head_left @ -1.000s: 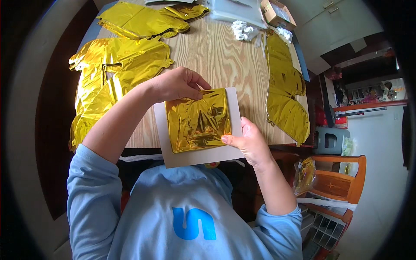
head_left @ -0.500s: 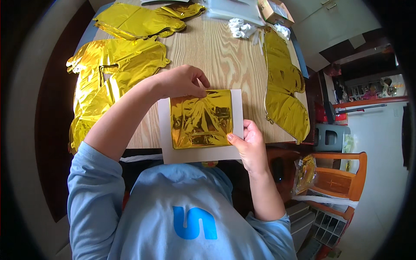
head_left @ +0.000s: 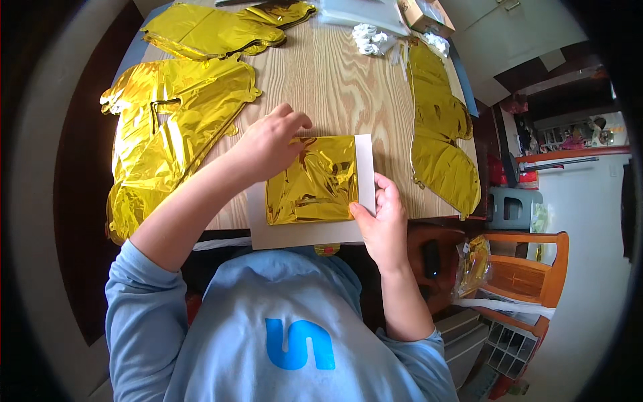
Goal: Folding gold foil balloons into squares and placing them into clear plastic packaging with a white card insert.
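Note:
A shiny gold foil balloon, folded into a square (head_left: pixel 318 191), lies on a white card (head_left: pixel 365 161) at the table's near edge. My right hand (head_left: pixel 383 224) grips the card's right side, its thumb pressing on the foil's lower right corner and its other fingers behind the card. Over the foil's upper left corner, my left hand (head_left: pixel 271 142) is closed with bent fingers, apparently pinching the foil's top edge. Part of its grip is hidden. Flat gold foil balloons lie on the left (head_left: pixel 201 100), at the far left (head_left: pixel 207 30) and on the right (head_left: pixel 439 127).
Clear plastic bags (head_left: pixel 362 15), crumpled white bits (head_left: pixel 368 40) and a small cardboard box (head_left: pixel 427 19) sit at the back of the wooden table (head_left: pixel 328 87). A wooden chair (head_left: pixel 526 268) with a bagged gold item (head_left: pixel 473 266) stands at the right, near a grey stool (head_left: pixel 512 208).
My left hand has shifted left along the foil's top edge to its upper left corner. My right hand keeps its hold on card and foil.

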Demonstrator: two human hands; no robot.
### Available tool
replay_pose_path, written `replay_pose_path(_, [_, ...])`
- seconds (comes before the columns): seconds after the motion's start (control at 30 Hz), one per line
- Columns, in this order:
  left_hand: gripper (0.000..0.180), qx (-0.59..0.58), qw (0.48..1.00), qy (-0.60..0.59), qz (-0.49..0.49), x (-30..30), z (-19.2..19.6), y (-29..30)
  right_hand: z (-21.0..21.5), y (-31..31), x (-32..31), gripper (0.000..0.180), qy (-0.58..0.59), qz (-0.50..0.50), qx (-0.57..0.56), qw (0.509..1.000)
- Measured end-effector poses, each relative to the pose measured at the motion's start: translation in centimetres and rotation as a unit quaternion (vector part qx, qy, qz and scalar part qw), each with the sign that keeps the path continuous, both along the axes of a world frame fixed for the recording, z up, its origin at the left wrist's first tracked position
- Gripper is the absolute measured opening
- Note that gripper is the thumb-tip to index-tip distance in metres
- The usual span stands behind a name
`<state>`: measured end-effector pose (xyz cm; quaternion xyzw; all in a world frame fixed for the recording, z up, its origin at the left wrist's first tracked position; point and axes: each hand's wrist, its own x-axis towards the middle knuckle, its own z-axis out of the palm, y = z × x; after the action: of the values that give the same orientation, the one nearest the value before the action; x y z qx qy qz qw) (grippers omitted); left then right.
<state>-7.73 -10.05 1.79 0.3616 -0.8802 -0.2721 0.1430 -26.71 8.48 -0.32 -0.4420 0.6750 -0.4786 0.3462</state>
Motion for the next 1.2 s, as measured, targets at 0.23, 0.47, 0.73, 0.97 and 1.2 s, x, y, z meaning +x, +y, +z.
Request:
replay_pose_path(0.23, [0.032, -0.282, 0.956, 0.026, -0.081, 1.6, -2.3, 3.0, 0.1, -0.1, 0.4, 0.067, 0.152, -0.018, 0.028, 0.988])
replay_pose_path(0.47, [0.070, -0.217, 0.971, -0.029, -0.096, 2.4, -1.7, 5.6, 0.8, 0.0, 1.0, 0.068, 0.296, 0.016, -0.021, 0.955])
replay_pose_path(0.73, [0.088, -0.234, 0.965, -0.066, -0.100, 3.0, -2.5, 6.2, 1.4, 0.7, 1.6, 0.045, 0.540, 0.041, -0.094, 0.835])
replay_pose_path(0.97, [0.084, -0.238, 0.964, -0.052, -0.103, 3.0, -2.8, 6.2, -1.2, 3.5, 5.1, 0.064, 0.511, 0.208, -0.111, 0.827])
replay_pose_path(1.2, [0.069, -0.200, 0.972, -0.059, -0.110, 3.3, -1.3, 5.6, -1.1, 3.9, 6.2, 0.081, 0.488, 0.243, -0.048, 0.837])
